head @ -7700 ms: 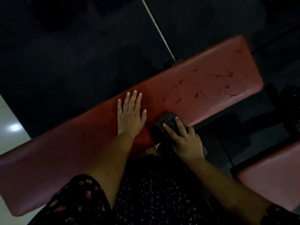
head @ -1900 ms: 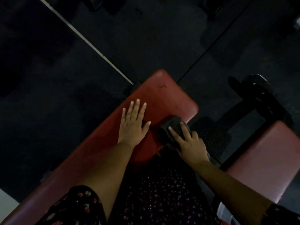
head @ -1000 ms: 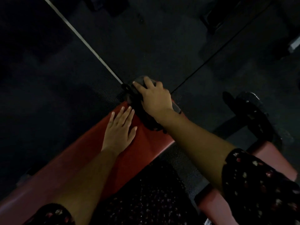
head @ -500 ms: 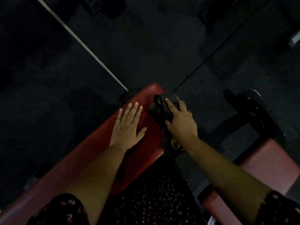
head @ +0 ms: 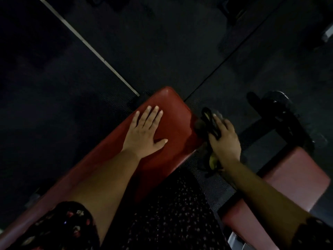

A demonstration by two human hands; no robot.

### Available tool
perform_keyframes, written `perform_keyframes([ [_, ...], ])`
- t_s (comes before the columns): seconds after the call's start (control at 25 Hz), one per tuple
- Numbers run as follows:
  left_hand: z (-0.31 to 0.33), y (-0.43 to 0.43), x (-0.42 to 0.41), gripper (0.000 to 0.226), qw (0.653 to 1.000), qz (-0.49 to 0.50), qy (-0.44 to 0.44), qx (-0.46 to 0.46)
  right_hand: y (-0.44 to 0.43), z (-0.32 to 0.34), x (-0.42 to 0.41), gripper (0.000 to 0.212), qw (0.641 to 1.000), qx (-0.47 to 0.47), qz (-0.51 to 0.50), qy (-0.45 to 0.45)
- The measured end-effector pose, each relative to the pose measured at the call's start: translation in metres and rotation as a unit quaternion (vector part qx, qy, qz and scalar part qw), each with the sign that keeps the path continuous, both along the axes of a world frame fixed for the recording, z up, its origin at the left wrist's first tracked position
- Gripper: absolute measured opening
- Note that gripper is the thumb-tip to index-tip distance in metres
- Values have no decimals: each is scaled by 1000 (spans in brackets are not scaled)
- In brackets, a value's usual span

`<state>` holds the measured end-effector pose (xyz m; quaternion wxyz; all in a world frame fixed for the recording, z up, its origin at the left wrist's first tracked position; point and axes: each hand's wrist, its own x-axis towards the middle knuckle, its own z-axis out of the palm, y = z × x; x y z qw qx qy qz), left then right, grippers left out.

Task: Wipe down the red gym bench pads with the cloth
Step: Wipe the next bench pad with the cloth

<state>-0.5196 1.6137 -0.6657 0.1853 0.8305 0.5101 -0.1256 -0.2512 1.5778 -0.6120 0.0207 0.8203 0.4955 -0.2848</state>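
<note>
A long red bench pad [head: 173,109] runs from the lower left up to a rounded end at centre. My left hand [head: 146,132] lies flat on it, fingers straight and spread, near that end. My right hand [head: 223,139] grips a dark cloth [head: 207,123] with a yellow-green patch showing below the palm. The cloth is pressed against the pad's right side edge, just off the top surface. The pad's top looks dry and evenly dull here.
A second red pad [head: 295,181] sits at the lower right, with a black metal frame and a dark weight [head: 281,109] beyond it. Black rubber floor mats with a pale strip [head: 88,46] surround the bench. My dark flowered clothing fills the bottom.
My right hand has slid the cloth from the far end of the pad, across its top, down to the right side edge. My left hand stayed flat on the pad.
</note>
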Motion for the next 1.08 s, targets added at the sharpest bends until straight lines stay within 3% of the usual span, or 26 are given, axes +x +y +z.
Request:
perform_keyframes([
  [0.12, 2, 1, 1, 110, 1000, -2, 13, -26, 70, -12, -14, 59, 997, -29, 67, 6],
  [0.36, 0, -1, 1, 112, 1000, -17, 4, 0, 157, -19, -50, 64, 978, -34, 198, 48],
  [0.44, -1, 3, 0, 113, 1000, -20, 6, -7, 160, -25, -54, 64, 983, 2, 167, 75],
  [0.6, 2, 8, -2, 118, 999, -32, 23, -35, 142, -37, -40, 65, 989, 82, -20, 121],
  [0.8, 5, 6, 0, 119, 999, -33, 12, -31, 157, -29, -43, 72, 968, -60, 215, 113],
  [0.92, 3, 2, 2, 113, 999, -38, 9, 15, 128, -26, -12, 66, 961, -75, 230, 130],
  [1.08, 0, 8, 12, 97, 986, -157, 4, 52, 91, -20, 23, 63, 957, -99, 249, 110],
])
